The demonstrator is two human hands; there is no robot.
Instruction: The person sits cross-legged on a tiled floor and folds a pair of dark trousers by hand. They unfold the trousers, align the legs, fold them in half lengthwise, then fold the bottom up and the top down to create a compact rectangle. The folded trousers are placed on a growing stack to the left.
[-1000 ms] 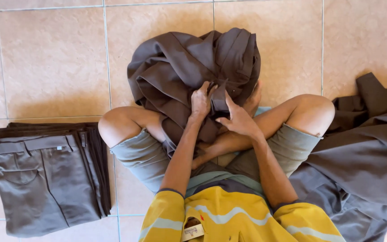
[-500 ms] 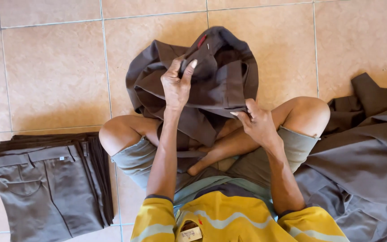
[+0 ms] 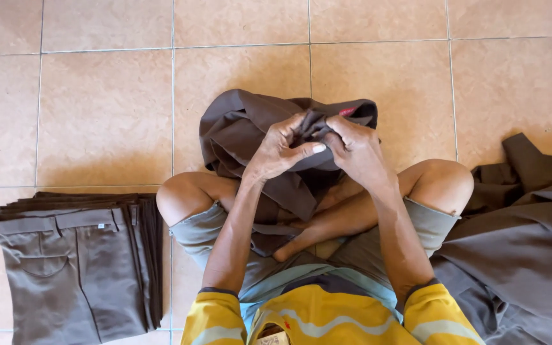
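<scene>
Head view. The work surface is a floor of large beige tiles [image 3: 103, 115] with thin grout lines; the person sits cross-legged on it, bare knees spread to either side.

The brown garment [image 3: 244, 137] is bunched in a loose mound on the floor just beyond the crossed shins, with one fold draped back over the ankles toward the lap. Both hands meet at its upper middle. The left hand [image 3: 279, 150] has its fingers curled closed on a ridge of the cloth, thumb laid across the front. The right hand [image 3: 356, 150] pinches the same ridge from the other side, fingers closed on the fabric. The two grips touch or nearly touch, which lifts a small gathered section clear of the rest, a hold suited to working a seam or edge between the fingertips.

To the person's left, a stack of folded trousers [image 3: 75, 262] lies flat, waistbands aligned, just beside the left knee. To the right, a loose pile of brown cloth [image 3: 525, 243] touches the right knee and runs off the frame edge.

Open floor remains only ahead of the garment.
</scene>
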